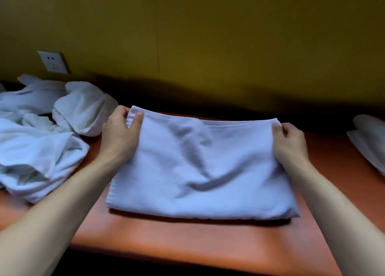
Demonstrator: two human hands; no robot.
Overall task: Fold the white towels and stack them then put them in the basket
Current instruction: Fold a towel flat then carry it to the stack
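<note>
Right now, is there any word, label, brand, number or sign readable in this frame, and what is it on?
None: no readable text in the head view.
Wall socket: only plug holes, no lettering visible.
Towel held by both hands, and the crumpled towels: no tag or print visible.

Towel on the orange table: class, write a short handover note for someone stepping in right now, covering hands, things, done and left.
Left hand pinches the far left corner of the half-folded towel; right hand pinches its far right corner.
The towel lies flat on the table.
Unfolded towels are heaped at the left; folded towels lie at the right edge.
Done: one fold on this towel.
Left: finish folding it, fold the heap, stack, then basket them. No basket is in view.
</note>
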